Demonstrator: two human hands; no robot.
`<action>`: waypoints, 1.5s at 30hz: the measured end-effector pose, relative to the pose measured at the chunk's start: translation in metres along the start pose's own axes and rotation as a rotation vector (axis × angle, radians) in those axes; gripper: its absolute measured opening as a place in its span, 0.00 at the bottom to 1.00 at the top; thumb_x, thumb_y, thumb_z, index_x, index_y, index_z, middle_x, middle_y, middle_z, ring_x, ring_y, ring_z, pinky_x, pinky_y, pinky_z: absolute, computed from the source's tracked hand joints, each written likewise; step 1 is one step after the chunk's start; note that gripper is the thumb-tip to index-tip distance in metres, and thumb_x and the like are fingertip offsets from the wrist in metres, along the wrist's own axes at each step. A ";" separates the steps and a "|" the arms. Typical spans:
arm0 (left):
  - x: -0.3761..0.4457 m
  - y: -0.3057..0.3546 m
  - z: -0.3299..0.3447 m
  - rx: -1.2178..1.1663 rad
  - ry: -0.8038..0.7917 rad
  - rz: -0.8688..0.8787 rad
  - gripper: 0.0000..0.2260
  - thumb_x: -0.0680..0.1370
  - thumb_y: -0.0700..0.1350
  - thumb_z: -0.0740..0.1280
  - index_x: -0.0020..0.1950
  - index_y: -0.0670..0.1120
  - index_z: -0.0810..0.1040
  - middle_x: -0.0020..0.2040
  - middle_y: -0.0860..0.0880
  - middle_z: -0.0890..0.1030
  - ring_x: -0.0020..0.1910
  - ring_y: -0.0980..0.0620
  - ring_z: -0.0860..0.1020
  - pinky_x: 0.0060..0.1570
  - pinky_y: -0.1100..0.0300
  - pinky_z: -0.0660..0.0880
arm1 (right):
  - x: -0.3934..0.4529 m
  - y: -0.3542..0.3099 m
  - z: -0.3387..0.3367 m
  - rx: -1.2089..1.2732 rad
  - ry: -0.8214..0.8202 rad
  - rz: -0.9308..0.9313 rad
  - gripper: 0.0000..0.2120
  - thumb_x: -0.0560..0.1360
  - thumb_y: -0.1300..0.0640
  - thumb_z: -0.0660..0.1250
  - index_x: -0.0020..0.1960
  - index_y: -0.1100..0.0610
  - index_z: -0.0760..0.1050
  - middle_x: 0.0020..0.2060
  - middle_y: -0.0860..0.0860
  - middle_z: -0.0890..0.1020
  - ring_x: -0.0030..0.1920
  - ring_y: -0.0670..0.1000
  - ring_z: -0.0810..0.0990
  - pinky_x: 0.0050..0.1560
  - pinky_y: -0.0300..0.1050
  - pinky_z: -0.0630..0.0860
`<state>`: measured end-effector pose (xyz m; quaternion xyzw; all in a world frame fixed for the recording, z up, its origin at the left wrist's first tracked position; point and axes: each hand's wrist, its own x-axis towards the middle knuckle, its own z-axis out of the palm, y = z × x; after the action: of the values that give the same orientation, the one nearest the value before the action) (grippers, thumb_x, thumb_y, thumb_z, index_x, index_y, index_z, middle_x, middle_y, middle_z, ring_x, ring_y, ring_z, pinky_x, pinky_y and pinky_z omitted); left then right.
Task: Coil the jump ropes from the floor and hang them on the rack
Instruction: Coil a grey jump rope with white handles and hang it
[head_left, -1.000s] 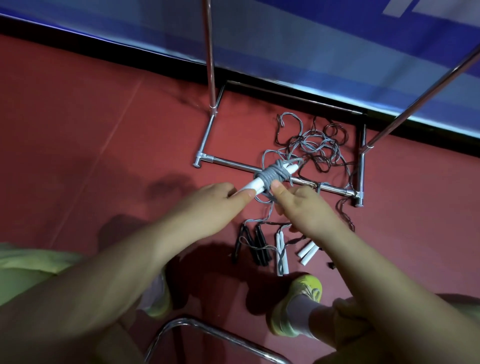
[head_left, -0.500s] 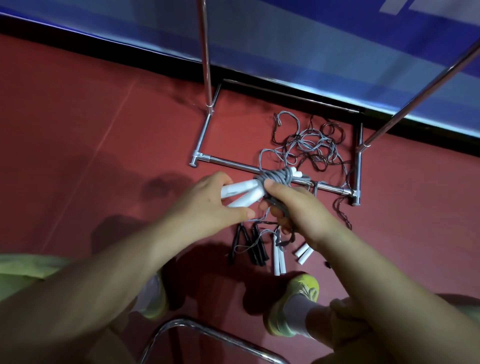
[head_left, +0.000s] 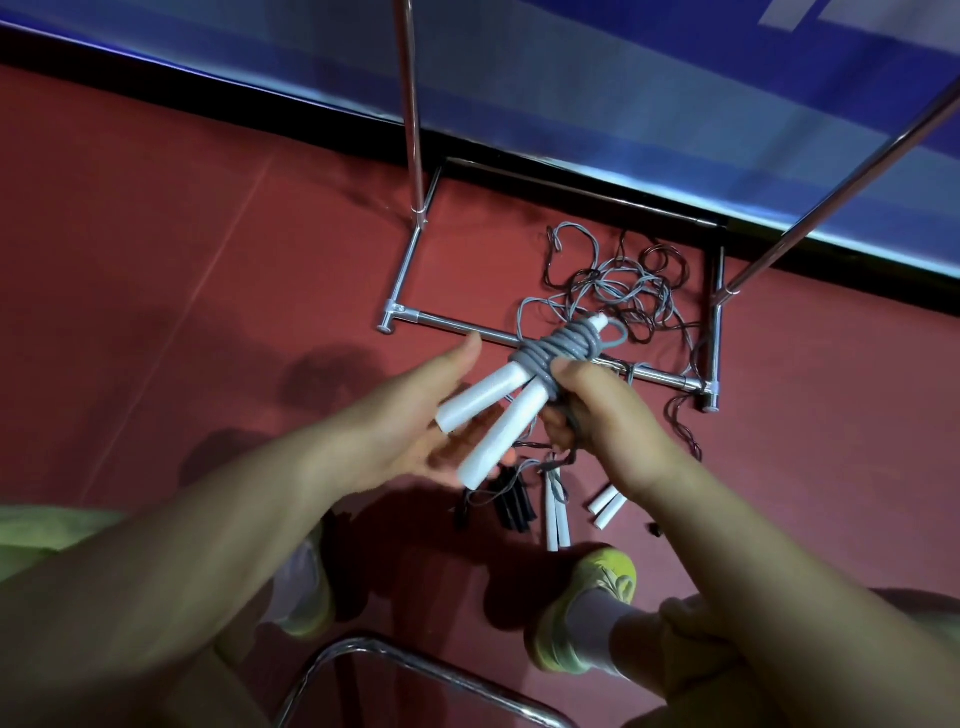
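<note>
A dark red floor (head_left: 156, 270) fills most of the view, meeting a blue wall banner (head_left: 623, 78) along a black edge at the top. A chrome rack (head_left: 410, 104) stands on the floor against that wall, with two upright poles and a rectangular base of thin bars. Two bare forearms reach forward from the bottom of the view. The left hand (head_left: 415, 415) is spread wide, fingers straight, its palm under the two white handles (head_left: 493, 421) of a jump rope without gripping them. The right hand (head_left: 597, 410) is curled around the grey cord bundle (head_left: 561, 348), which is wound tightly around the handles and held in the air above the rack's front base bar. Inside the rack base, a loose tangle of grey and dark cords (head_left: 618, 286) lies on the floor. Nearer the person, black handles (head_left: 511, 506) and more white handles (head_left: 556, 512) lie side by side on the floor. Yellow-green shoes (head_left: 602, 577) and a curved chrome tube (head_left: 415, 670) show at the bottom.
</note>
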<state>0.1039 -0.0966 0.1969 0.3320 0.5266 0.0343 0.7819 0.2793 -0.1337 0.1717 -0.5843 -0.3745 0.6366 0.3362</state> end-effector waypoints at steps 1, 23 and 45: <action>-0.002 0.001 -0.001 -0.038 -0.123 -0.066 0.36 0.63 0.71 0.53 0.48 0.43 0.81 0.42 0.41 0.82 0.38 0.46 0.81 0.44 0.51 0.75 | 0.000 0.001 -0.001 0.037 0.003 -0.025 0.20 0.64 0.40 0.61 0.37 0.58 0.67 0.27 0.52 0.64 0.29 0.51 0.60 0.33 0.50 0.56; 0.009 -0.009 -0.002 0.113 0.043 -0.041 0.28 0.76 0.67 0.50 0.42 0.45 0.76 0.27 0.50 0.73 0.26 0.53 0.69 0.33 0.60 0.73 | 0.005 0.004 -0.004 -0.096 -0.070 0.212 0.19 0.81 0.44 0.56 0.53 0.59 0.76 0.34 0.54 0.81 0.32 0.54 0.80 0.42 0.51 0.77; 0.018 -0.013 -0.011 0.480 0.336 0.171 0.16 0.76 0.58 0.65 0.48 0.45 0.78 0.36 0.52 0.76 0.35 0.54 0.71 0.42 0.57 0.69 | 0.001 0.010 0.010 -0.020 -0.090 0.299 0.43 0.65 0.25 0.52 0.49 0.64 0.78 0.28 0.51 0.72 0.25 0.49 0.68 0.30 0.42 0.71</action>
<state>0.0985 -0.0939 0.1724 0.5399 0.6116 0.0290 0.5775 0.2692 -0.1386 0.1633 -0.6076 -0.3042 0.7016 0.2146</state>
